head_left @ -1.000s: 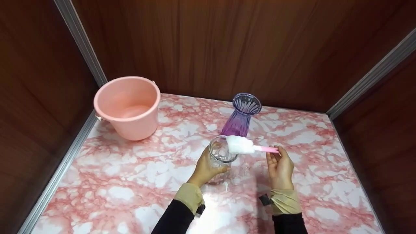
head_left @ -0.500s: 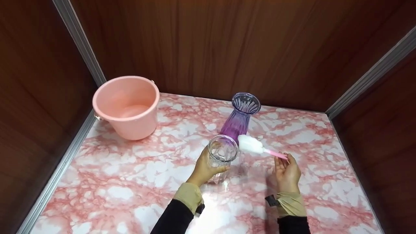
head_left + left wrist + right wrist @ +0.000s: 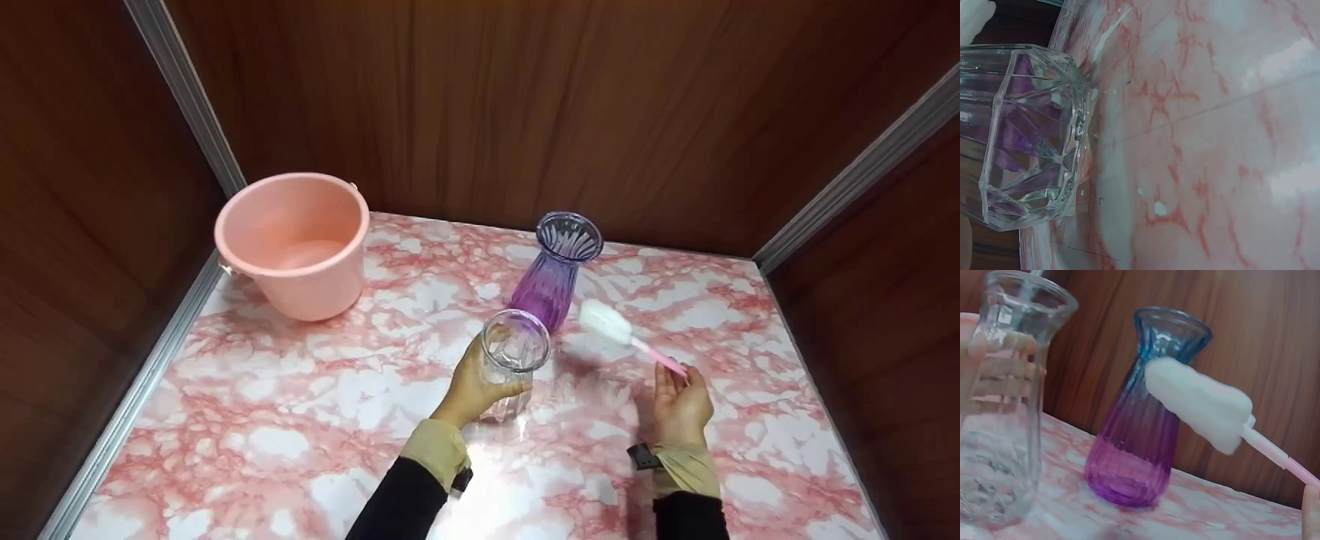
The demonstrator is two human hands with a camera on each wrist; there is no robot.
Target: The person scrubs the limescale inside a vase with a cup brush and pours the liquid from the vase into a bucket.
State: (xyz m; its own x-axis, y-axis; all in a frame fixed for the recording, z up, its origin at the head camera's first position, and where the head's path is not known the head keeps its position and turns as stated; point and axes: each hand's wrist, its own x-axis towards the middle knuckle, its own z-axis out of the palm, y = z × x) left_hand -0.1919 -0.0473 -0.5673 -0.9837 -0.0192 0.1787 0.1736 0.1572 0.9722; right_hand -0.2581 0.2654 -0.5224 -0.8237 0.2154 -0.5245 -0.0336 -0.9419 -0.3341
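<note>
My left hand (image 3: 474, 384) grips a clear glass vase (image 3: 517, 356) round its side, and the vase stands upright at the table's middle. Its faceted base (image 3: 1033, 140) shows close to the tabletop in the left wrist view. To the right, my right hand (image 3: 684, 409) pinches the pink handle of a sponge bottle brush (image 3: 606, 322) near its end. The brush's white sponge head points up and left, outside the vase. Behind both hands stands a blue-to-purple glass vase (image 3: 546, 289); in the right wrist view the sponge head (image 3: 1202, 402) overlaps it.
A pink bucket (image 3: 296, 292) stands at the back left, with nothing seen inside. Dark wood panels (image 3: 480, 112) enclose the marbled table (image 3: 300, 450) at the back and sides. Small wet drops (image 3: 1159, 208) lie on the tabletop near the clear vase.
My right hand has drawn the brush right and toward me, from over the clear vase's rim to a spot apart from it. The left hand and clear vase have stayed nearly still.
</note>
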